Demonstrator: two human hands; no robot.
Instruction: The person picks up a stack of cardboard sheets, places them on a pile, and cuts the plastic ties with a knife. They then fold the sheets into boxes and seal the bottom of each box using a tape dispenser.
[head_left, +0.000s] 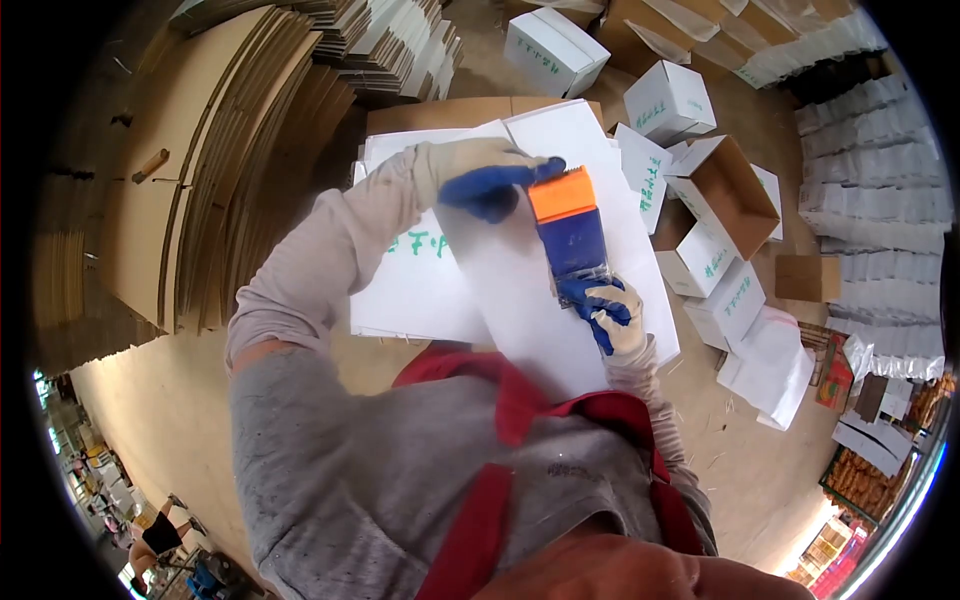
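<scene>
An orange and blue object (572, 228) lies over white cardboard sheets (500, 290), its orange end pointing away from me. My left hand (495, 185), in a cream and blue glove, reaches from the left to the object's orange end, its fingertips at the top edge. At the lower blue end is my right hand (605, 310), gloved the same way, with its fingers curled round clear wrapping there. Green writing shows on the sheet under my left forearm.
Flat brown cardboard (150, 190) stands stacked at the left. White boxes (670, 100) and an open box (735, 195) sit on the floor at the right. Packed white bundles (870, 220) line the far right. A person (160, 535) is at the bottom left.
</scene>
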